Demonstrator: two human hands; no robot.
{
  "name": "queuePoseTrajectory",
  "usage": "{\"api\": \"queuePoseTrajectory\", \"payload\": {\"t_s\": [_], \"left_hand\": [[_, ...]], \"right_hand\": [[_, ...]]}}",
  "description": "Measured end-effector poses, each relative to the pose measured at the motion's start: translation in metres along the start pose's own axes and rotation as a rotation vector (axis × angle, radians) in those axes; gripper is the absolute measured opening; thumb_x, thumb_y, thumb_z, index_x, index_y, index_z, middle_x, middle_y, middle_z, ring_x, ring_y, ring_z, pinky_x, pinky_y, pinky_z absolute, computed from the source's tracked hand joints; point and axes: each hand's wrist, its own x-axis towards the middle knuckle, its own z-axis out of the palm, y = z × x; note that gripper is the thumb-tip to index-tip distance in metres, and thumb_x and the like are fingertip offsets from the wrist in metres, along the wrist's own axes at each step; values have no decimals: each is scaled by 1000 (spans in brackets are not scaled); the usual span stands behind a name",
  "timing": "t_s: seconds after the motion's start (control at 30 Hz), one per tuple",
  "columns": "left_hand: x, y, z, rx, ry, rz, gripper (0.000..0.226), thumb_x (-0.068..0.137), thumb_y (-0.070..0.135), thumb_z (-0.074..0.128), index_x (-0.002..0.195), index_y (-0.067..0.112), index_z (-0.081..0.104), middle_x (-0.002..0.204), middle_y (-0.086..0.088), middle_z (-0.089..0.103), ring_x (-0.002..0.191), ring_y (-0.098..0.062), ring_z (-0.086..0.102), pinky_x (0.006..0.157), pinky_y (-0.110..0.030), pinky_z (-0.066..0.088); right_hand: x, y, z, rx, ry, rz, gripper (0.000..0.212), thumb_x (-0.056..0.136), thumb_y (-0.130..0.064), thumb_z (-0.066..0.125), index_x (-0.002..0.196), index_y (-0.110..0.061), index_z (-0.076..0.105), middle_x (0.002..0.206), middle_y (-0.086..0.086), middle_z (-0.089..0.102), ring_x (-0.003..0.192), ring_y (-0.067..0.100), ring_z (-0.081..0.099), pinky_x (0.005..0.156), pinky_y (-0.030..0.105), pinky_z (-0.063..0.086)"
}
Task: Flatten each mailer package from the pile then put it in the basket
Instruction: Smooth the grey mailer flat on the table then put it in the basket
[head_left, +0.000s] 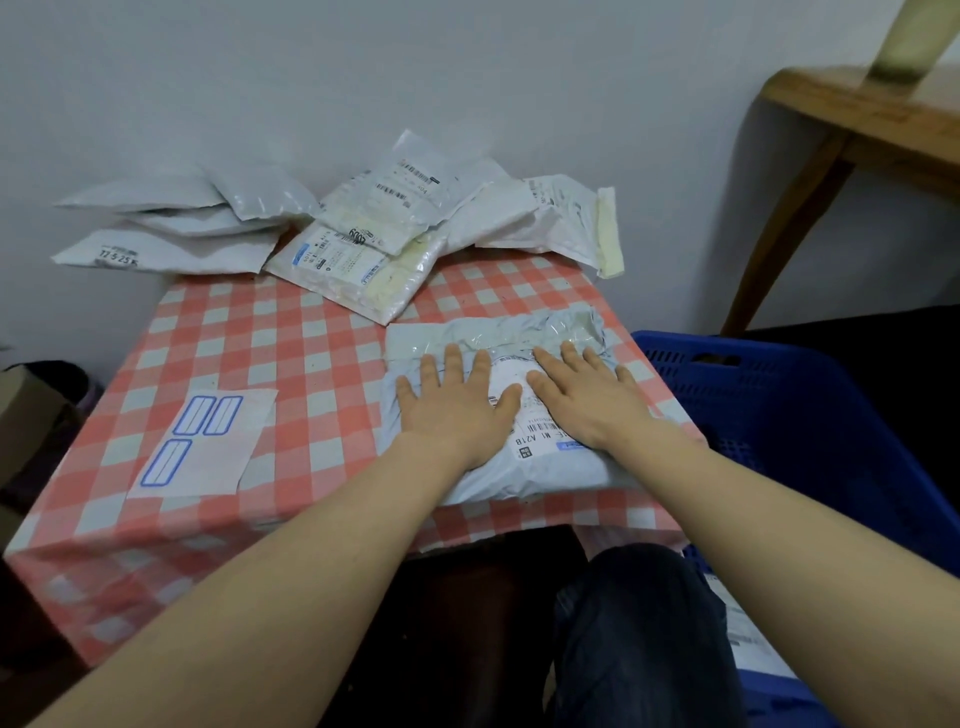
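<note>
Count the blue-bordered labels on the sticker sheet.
3. All are on the white sticker sheet, which lies to the left on the checked tablecloth: a far-left label, a far-right label beside it, and a near label below the far-left one. None looks hidden.

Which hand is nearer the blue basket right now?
Right. The right hand presses the mailer on the side by the basket; the left hand presses its other side, farther away.

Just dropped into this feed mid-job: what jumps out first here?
The left hand and right hand press flat, side by side, on a grey mailer at the near right of the red-checked tablecloth. A pile of mailers lies along its far edge by the wall. A blue basket stands beside its right edge.
</note>
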Motion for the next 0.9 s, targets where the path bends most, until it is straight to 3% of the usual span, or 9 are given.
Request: {"api": "queuePoseTrajectory", "payload": {"t_s": [0.13, 0.23, 0.33, 0.4, 0.43, 0.53, 0.67, 0.77, 0.9], "left_hand": [[0, 1, 1, -1, 0, 0, 68, 94, 62, 13, 152, 30, -4, 159, -4, -13, 146, -30, -11, 114, -56, -6], [0, -1, 1, -22, -5, 2, 69, 94, 62, 14, 151, 30, -7, 159, -4, -14, 146, -30, -12, 114, -56, -6], [-1, -4, 1, -76, 13, 11, 73, 94, 62, 19, 150, 29, -13, 158, -7, -18, 146, -30, -12, 115, -56, -6], [-3, -4, 0, -143, 35, 3, 80, 93, 63, 24, 149, 25, -19, 156, -12, -23, 146, -28, -12, 115, -54, -5], [-5, -4, -1, -165, 36, -6, 83, 93, 64, 25, 148, 23, -20, 154, -12, -26, 146, -27, -13, 115, -53, -5], [-8, -2, -4, -105, 15, -26, 78, 94, 64, 15, 150, 18, -15, 156, -5, -25, 144, -24, -21, 113, -55, -12], [-18, 11, -14, 145, 186, 66, 65, 99, 49, 11, 152, 15, -3, 159, -5, -10, 145, -23, -16, 113, -51, -15], [-29, 19, -9, 161, 175, 124, 59, 101, 43, 11, 152, 14, 2, 160, -3, -3, 147, -20, -7, 115, -47, -11], [-29, 13, 1, 87, 75, 82, 58, 102, 41, 10, 152, 14, 1, 160, -2, -2, 147, -20, -4, 116, -47, -8]], "right_hand": [[2, 1, 0, 10, -18, 8, 56, 97, -57, 13, 150, -39, 8, 160, -1, 1, 148, 21, 0, 116, 52, -1], [-3, 0, -14, 279, -43, -12, 52, 100, -51, 20, 150, -35, 19, 160, -3, 7, 147, 18, 4, 118, 47, 0], [-8, 10, -23, 591, 139, 47, 45, 101, -32, 38, 143, -18, 39, 151, 1, 33, 141, 20, 25, 112, 31, 19], [-10, 23, -26, 435, 287, 191, 44, 92, -28, 45, 132, -12, 47, 132, 10, 51, 127, 33, 43, 99, 36, 35], [-12, 27, -28, 366, 261, 292, 45, 90, -32, 46, 129, -10, 47, 127, 13, 54, 121, 36, 47, 95, 39, 38], [-20, 30, -28, 339, 85, 425, 64, 93, -53, 36, 142, -12, 29, 141, 14, 42, 131, 34, 38, 104, 45, 28], [-33, 12, -25, 164, 181, 141, 60, 98, -51, 23, 152, -29, 7, 160, 2, 1, 147, 23, -2, 115, 51, -4], [-42, -11, -16, 83, 47, -51, 52, 100, -48, 16, 150, -39, 4, 160, -5, -4, 147, 21, -7, 113, 55, -8], [-37, -21, -1, 71, 10, -51, 51, 100, -48, 9, 150, -39, 4, 160, -8, -4, 147, 20, -9, 114, 58, -7]]}}
